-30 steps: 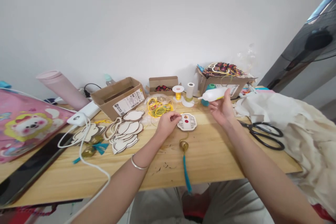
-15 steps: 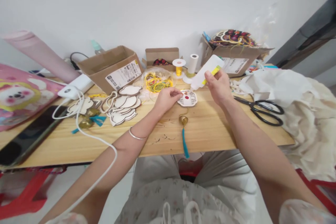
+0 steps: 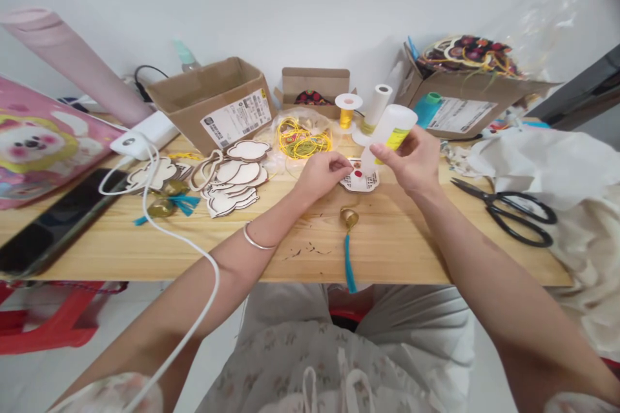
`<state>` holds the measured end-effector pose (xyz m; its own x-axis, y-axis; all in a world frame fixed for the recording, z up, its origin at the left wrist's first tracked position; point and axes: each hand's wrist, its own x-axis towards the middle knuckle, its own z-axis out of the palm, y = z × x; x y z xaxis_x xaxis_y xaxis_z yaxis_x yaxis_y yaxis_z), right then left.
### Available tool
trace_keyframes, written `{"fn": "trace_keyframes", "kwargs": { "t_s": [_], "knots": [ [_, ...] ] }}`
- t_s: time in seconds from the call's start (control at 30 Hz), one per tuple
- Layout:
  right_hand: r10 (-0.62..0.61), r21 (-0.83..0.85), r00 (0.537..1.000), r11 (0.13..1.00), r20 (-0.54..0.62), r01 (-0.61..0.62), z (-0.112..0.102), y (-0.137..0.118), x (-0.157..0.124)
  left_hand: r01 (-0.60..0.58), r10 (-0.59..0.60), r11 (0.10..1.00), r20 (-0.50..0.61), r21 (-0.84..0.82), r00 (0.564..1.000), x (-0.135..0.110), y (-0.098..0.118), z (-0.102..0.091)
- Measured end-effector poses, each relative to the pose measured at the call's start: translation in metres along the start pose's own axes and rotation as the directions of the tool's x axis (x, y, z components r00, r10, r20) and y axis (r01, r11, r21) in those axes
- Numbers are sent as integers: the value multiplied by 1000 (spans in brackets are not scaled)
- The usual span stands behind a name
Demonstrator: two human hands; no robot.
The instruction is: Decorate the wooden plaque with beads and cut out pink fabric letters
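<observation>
The right hand [image 3: 415,160] is gripping a tilted bottle [image 3: 389,128] over the plaque [image 3: 364,184]. The left hand [image 3: 321,175] is resting at the plaque's left edge, its grip unclear.

Head-worn, looking forward and down across a wooden tabletop [image 3: 402,251].
Facing a pale wall [image 3: 310,6] beyond; close enough to place left hand [image 3: 322,174] and right hand [image 3: 419,161] near the centre, taking in grey trousers [image 3: 426,316] below.

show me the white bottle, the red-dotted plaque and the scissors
White bottle [image 3: 391,125], head view: its body.
Plaque [image 3: 359,183], head view: face, below the red dot.
Scissors [image 3: 491,199], head view: where blades meet handles.
</observation>
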<state>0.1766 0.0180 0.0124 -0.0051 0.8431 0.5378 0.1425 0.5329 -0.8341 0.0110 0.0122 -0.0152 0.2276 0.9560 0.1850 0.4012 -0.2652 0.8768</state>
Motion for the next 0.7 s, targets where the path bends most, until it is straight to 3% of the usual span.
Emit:
{"fn": "trace_keyframes", "kwargs": {
  "t_s": [0.7],
  "knots": [
    [-81,-81,996,994,-28,79,5,-1,-5,5,-5,1000,3,-4,1000,-2,1,-2]
  ]
}}
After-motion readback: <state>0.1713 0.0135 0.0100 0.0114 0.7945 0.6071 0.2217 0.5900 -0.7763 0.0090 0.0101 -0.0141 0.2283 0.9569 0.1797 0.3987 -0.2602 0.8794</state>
